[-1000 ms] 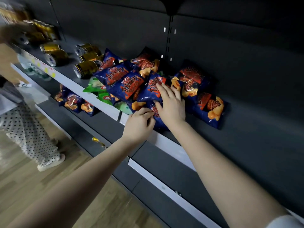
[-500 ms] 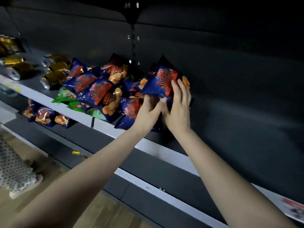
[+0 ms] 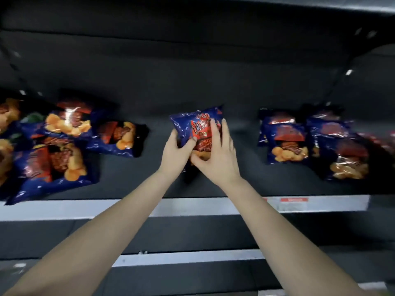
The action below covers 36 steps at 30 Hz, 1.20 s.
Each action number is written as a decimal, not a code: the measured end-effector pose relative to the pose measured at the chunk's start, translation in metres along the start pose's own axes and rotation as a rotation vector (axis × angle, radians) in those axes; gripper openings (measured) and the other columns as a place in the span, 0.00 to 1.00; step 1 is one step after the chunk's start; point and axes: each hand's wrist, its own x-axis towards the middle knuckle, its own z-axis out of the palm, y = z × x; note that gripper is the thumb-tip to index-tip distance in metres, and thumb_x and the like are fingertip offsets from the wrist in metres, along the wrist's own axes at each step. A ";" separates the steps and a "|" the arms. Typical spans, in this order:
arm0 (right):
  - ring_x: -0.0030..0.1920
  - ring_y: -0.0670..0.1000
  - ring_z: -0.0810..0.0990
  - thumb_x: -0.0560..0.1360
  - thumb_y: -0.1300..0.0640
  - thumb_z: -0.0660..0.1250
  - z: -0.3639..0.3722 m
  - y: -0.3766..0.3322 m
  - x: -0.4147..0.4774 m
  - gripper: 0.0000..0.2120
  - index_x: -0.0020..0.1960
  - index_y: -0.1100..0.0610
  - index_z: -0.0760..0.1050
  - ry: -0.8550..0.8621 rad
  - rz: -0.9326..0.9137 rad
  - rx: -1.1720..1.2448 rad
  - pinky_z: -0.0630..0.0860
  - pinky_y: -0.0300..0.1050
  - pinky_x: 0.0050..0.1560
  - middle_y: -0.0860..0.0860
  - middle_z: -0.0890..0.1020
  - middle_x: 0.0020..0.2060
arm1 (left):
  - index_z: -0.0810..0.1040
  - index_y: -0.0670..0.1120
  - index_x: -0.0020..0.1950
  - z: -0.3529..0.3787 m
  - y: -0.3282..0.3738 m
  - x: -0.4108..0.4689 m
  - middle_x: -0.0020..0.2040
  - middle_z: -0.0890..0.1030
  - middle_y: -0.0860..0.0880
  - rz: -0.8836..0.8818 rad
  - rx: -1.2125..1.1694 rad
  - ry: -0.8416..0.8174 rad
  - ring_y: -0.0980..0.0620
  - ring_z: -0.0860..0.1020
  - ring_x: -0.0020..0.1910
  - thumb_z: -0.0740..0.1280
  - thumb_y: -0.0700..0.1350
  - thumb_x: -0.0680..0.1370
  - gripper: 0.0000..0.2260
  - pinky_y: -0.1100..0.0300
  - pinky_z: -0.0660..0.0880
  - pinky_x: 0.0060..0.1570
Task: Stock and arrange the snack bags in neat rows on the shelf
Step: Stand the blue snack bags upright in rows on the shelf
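Observation:
A blue snack bag (image 3: 193, 124) with a red label is held over the middle of the dark shelf (image 3: 162, 182). My left hand (image 3: 176, 152) grips its left side and my right hand (image 3: 218, 154) lies across its front and lower part. To the left lies a loose pile of the same blue bags (image 3: 53, 154), with one bag (image 3: 116, 138) nearest my hands. On the right, more blue bags (image 3: 284, 138) stand together, with a further group (image 3: 342, 154) beside them.
The shelf has a pale front strip (image 3: 192, 207) with a red price tag (image 3: 294, 199). A lower shelf edge (image 3: 188, 256) runs below my arms. The dark back panel (image 3: 192, 71) rises behind the bags, under an upper shelf.
Both hands have carried one blue bag to the right, away from the pile, to the bare middle of the shelf. My view has swung right; the gold cans are out of sight.

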 end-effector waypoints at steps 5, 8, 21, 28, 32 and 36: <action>0.73 0.62 0.57 0.67 0.38 0.68 -0.040 0.042 -0.018 0.49 0.78 0.47 0.42 0.058 0.221 -0.092 0.61 0.62 0.69 0.56 0.45 0.77 | 0.76 0.49 0.57 0.069 0.003 -0.008 0.50 0.82 0.53 -0.049 -0.089 -0.245 0.57 0.80 0.49 0.68 0.37 0.75 0.12 0.63 0.75 0.51; 0.71 0.63 0.59 0.67 0.39 0.68 -0.069 0.068 -0.028 0.48 0.77 0.45 0.44 0.139 0.320 -0.135 0.63 0.63 0.65 0.56 0.48 0.76 | 0.77 0.52 0.55 0.109 0.003 -0.014 0.51 0.82 0.53 -0.080 -0.105 -0.377 0.57 0.80 0.49 0.66 0.40 0.77 0.10 0.65 0.75 0.49; 0.70 0.63 0.59 0.68 0.38 0.69 -0.124 0.158 -0.053 0.47 0.77 0.44 0.45 0.071 0.516 -0.357 0.61 0.62 0.65 0.57 0.46 0.76 | 0.60 0.46 0.74 0.186 -0.033 -0.008 0.72 0.65 0.40 -0.027 0.840 -0.305 0.36 0.63 0.69 0.56 0.48 0.79 0.23 0.49 0.59 0.69; 0.74 0.63 0.49 0.70 0.37 0.67 -0.110 0.172 -0.044 0.45 0.77 0.44 0.44 0.031 0.493 -0.362 0.56 0.69 0.68 0.56 0.42 0.77 | 0.62 0.44 0.73 0.185 -0.053 -0.010 0.74 0.63 0.42 0.092 1.031 -0.278 0.38 0.62 0.70 0.59 0.49 0.79 0.24 0.46 0.56 0.71; 0.75 0.64 0.37 0.69 0.33 0.65 -0.107 0.177 -0.037 0.48 0.77 0.44 0.40 -0.046 0.488 -0.390 0.48 0.74 0.67 0.54 0.35 0.76 | 0.63 0.44 0.73 0.186 -0.056 -0.011 0.74 0.63 0.43 0.135 1.059 -0.279 0.39 0.61 0.71 0.58 0.49 0.79 0.23 0.45 0.54 0.71; 0.75 0.63 0.33 0.69 0.28 0.59 -0.101 0.179 -0.035 0.50 0.77 0.47 0.35 -0.084 0.487 -0.478 0.40 0.68 0.70 0.60 0.36 0.76 | 0.64 0.44 0.72 0.186 -0.058 -0.011 0.73 0.65 0.42 0.164 1.043 -0.258 0.39 0.63 0.70 0.58 0.49 0.79 0.22 0.45 0.55 0.71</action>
